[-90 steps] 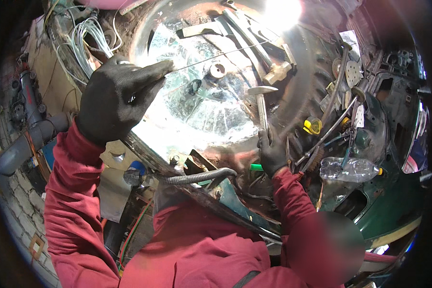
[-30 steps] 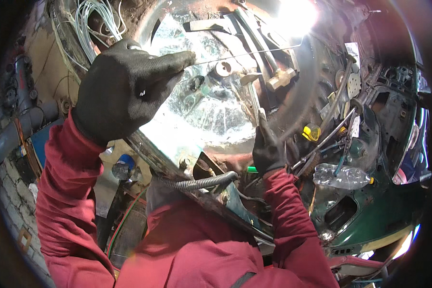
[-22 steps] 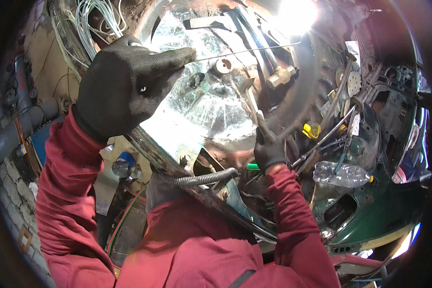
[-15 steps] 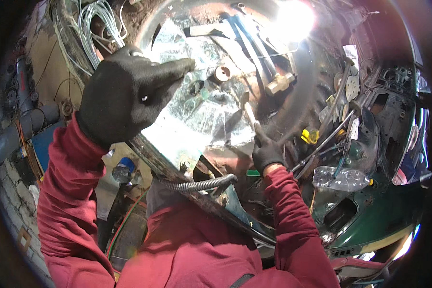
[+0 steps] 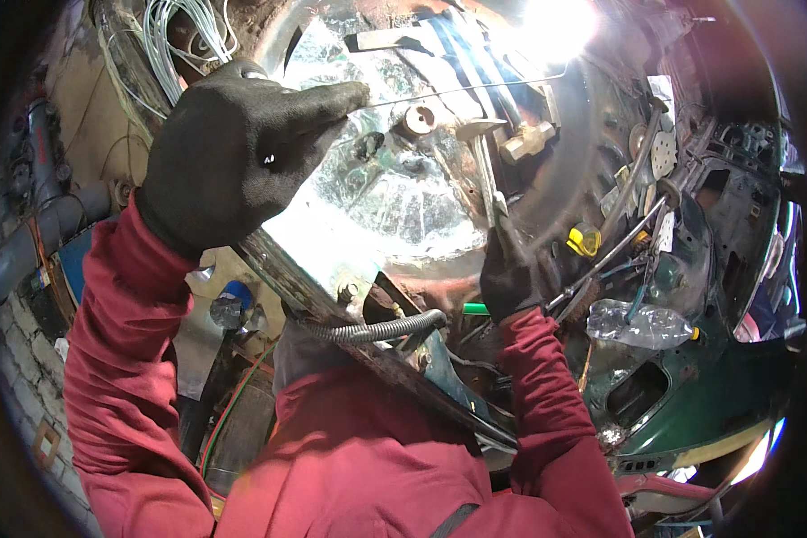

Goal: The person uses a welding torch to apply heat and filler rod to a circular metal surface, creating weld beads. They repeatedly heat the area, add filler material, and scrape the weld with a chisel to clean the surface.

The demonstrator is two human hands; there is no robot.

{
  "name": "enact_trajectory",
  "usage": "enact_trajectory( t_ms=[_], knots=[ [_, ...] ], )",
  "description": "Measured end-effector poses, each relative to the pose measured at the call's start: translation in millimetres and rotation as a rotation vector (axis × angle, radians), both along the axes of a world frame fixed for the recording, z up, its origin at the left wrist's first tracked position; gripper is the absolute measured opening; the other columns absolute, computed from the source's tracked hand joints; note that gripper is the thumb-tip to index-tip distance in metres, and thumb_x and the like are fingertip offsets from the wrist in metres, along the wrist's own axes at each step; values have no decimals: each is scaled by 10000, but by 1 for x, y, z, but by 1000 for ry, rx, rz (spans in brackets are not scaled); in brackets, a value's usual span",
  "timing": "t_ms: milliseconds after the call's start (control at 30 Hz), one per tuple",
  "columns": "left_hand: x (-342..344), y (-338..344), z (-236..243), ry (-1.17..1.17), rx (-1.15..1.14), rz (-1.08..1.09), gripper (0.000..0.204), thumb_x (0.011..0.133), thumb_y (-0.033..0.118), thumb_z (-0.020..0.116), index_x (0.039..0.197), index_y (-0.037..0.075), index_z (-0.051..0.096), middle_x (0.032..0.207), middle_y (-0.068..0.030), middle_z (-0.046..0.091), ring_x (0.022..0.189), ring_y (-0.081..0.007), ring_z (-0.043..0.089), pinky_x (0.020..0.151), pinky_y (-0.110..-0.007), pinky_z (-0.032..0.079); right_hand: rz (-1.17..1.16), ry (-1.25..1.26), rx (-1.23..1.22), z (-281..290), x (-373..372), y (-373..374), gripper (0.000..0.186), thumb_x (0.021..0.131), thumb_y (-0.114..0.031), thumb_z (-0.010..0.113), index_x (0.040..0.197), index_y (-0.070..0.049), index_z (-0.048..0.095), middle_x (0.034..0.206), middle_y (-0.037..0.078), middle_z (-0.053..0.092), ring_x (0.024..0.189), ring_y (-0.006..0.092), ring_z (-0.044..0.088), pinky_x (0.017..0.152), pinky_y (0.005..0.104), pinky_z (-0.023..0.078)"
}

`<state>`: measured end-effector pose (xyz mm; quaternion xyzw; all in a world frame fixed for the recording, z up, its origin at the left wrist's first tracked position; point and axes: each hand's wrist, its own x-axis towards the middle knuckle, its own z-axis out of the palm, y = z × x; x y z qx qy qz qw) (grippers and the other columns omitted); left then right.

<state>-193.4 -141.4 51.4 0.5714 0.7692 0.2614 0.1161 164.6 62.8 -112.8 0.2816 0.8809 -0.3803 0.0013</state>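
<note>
My left hand (image 5: 233,157), in a black glove, is closed on a thin metal rod (image 5: 457,88) with a bent far end, reaching rightward over a metal well (image 5: 403,224) with a dented, whitish, brightly lit bottom. My right hand (image 5: 511,273), also gloved, is closed round the shaft of a hammer (image 5: 481,127), whose head is raised just below the rod. Behind the rod and hammer, several loose tools lie in the well, among them a heavy hammer (image 5: 527,142) and a flat strip (image 5: 390,39).
A coil of pale wire (image 5: 179,40) hangs upper left. A corrugated hose (image 5: 377,327) crosses the near rim (image 5: 287,278). On the right are a plastic bottle (image 5: 632,327), a yellow plastic object (image 5: 583,240) and several long tools. Grey pipes (image 5: 54,220) stand at the left.
The hammer head has swung up from lower in the well over the last half second, with my right hand following slightly. My left hand and the rod have shifted slightly upward.
</note>
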Motion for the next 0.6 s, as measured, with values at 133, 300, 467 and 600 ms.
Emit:
enact_trajectory(
  t_ms=[133,300,467,600],
  knots=[
    [-2,-1,-4,32,27,-14,352,968,58,787,1318,89,804,693,-105,667,574,-251,562,684,-398,449,88,-315,-33,-19,-12,-10,489,1075,-40,581,1559,-92,616,1213,269,746,1043,485,727,920,537,561],
    [3,-6,0,5,-2,-20,359,970,67,788,1327,92,803,712,-104,687,578,-249,569,696,-401,452,-17,-116,-46,11,-17,-6,497,1079,-67,599,1575,-98,603,1167,270,749,1000,495,725,859,543,570],
    [-4,-3,-1,28,-3,-20,353,983,99,780,1335,102,801,696,-98,670,585,-256,568,698,-413,455,139,-388,-34,-19,-14,-12,544,1081,-37,524,1614,-138,559,1119,309,721,1005,501,715,838,569,570],
    [4,-6,-1,17,-28,-6,364,976,95,785,1340,108,800,663,-87,630,579,-259,554,698,-414,449,75,-184,-38,7,-18,-18,545,1072,-66,563,1609,-162,566,1052,321,727,991,511,720,845,592,560]
  ],
)
